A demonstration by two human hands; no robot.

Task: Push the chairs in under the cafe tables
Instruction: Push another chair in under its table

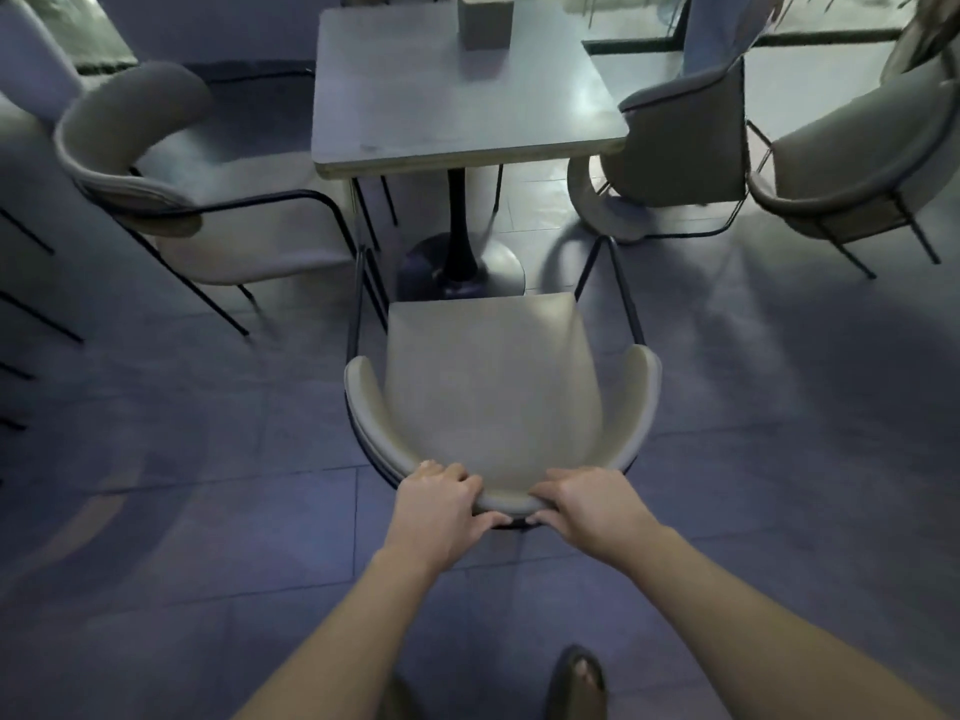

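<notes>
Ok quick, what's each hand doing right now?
Left hand: closed on the curved backrest of the beige padded chair.
Right hand: closed on the same backrest.

Chair (488, 387) before table (462, 96), second chair (208, 200) left, two chairs (685, 132) right, box (484, 18) on table

Tiled floor (156, 511) under beige chairs (488, 387) and pedestal table (457, 96), grey block (484, 18) atop it.

Readable text: none.
Chair (488, 387): no label or brand shows.
Counter (457, 96): bare top, no sign or number.
Box (485, 18) on counter: blurred, nothing legible.
</notes>
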